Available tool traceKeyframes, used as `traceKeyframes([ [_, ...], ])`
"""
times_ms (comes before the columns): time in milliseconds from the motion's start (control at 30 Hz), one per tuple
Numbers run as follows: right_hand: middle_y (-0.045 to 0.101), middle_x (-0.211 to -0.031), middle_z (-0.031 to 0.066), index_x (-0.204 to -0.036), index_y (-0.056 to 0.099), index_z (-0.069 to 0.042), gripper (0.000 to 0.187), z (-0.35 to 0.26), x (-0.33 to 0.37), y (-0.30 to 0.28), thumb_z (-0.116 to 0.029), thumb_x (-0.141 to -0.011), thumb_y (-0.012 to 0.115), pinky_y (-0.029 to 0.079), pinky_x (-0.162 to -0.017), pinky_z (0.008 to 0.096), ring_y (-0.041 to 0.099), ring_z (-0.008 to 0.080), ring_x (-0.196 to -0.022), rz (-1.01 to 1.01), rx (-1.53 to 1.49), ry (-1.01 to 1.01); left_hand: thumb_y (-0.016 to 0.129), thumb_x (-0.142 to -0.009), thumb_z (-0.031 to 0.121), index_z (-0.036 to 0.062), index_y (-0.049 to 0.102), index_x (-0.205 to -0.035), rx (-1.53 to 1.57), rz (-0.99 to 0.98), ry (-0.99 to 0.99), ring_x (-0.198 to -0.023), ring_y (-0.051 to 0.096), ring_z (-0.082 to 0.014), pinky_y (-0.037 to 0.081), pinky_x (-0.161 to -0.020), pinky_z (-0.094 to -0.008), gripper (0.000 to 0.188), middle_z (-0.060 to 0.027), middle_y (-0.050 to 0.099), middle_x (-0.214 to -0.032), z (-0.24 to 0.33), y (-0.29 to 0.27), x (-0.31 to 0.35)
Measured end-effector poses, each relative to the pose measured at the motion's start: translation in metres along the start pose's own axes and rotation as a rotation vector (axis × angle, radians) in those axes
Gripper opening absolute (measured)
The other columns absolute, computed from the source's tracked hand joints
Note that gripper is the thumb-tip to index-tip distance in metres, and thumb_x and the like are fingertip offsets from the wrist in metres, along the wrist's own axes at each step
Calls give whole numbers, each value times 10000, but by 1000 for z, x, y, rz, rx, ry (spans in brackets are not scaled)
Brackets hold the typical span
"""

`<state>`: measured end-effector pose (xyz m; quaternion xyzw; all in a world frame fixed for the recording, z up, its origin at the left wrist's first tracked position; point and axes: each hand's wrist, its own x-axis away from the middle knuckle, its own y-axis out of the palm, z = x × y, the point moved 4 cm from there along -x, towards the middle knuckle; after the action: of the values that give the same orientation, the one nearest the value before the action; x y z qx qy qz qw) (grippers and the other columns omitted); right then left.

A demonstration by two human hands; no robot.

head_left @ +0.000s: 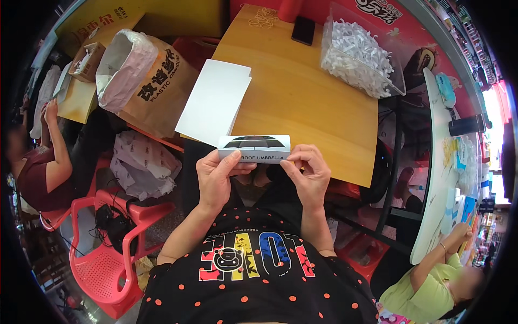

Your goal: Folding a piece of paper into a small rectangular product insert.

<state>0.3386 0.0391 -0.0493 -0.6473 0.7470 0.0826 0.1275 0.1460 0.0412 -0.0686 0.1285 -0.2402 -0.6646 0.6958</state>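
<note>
A person seated at a wooden counter (302, 102) holds a small folded paper card (254, 148), white with a dark umbrella picture on it, just above their lap at the counter's near edge. The left hand (216, 178) has its grip closed on the card's left end, thumb pressed on the front face; the right hand (307, 173) has its grip pinched on the right end, fingertips curled over the lower edge. The card stretches level between the two grips. To handle it well, it seems best to keep both ends evenly pinched, press along the crease with the thumbs, and keep the edges lined up so the printed face stays flat. Just beyond the left grip lies a stack of plain white sheets (215, 102), partly overhanging the counter's edge and nearly touching the card. Further beyond the right grip stands a clear plastic bin (364, 54) filled with shredded white paper, and beside it a dark phone (303, 30). Left of the grips sit a brown paper sack (148, 81) with a white liner and a red plastic chair (108, 259). Other people work at both sides, well apart. Nothing blocks the hands.
</note>
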Motion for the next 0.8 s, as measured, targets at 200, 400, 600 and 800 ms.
traceKeyframes([
  [200, 606, -764, -1, -880, 624, 7, 99, 8, -2, 7, 1, -806, 690, 411, -564, 172, 501, 29, -612, 72, -282, 319, 556, -914, 85, -92, 615, -982, 11, 0, 19, -730, 691, -218, 576, -670, -288, 198, -180, 678, -862, -3, -1, 3],
  [400, 650, -816, 57, -938, 605, 21, 114, 45, 6, 5, -11, -839, 650, 405, -455, 178, 545, 68, -538, -69, -623, 482, 564, -908, 71, -88, 630, -969, -131, -7, 99, -728, 687, -207, 570, -674, -286, 183, -172, 679, -869, -2, -5, 5],
  [600, 659, -828, 98, -986, 592, 45, 138, 28, 10, 23, 8, -855, 612, 353, -335, 167, 511, 70, -415, -109, -644, 605, 577, -906, 73, -59, 650, -978, -193, -28, 114, -757, 669, -144, 541, -687, -245, 167, -130, 687, -849, -7, -3, 10],
  [800, 664, -828, 112, -1007, 598, 54, 161, 33, 14, 27, -16, -863, 624, 375, -352, 183, 508, 81, -403, -98, -652, 513, 561, -898, 40, -82, 628, -962, -196, -53, 81, -737, 682, -203, 571, -676, -290, 153, -167, 677, -881, -12, -2, 9],
])
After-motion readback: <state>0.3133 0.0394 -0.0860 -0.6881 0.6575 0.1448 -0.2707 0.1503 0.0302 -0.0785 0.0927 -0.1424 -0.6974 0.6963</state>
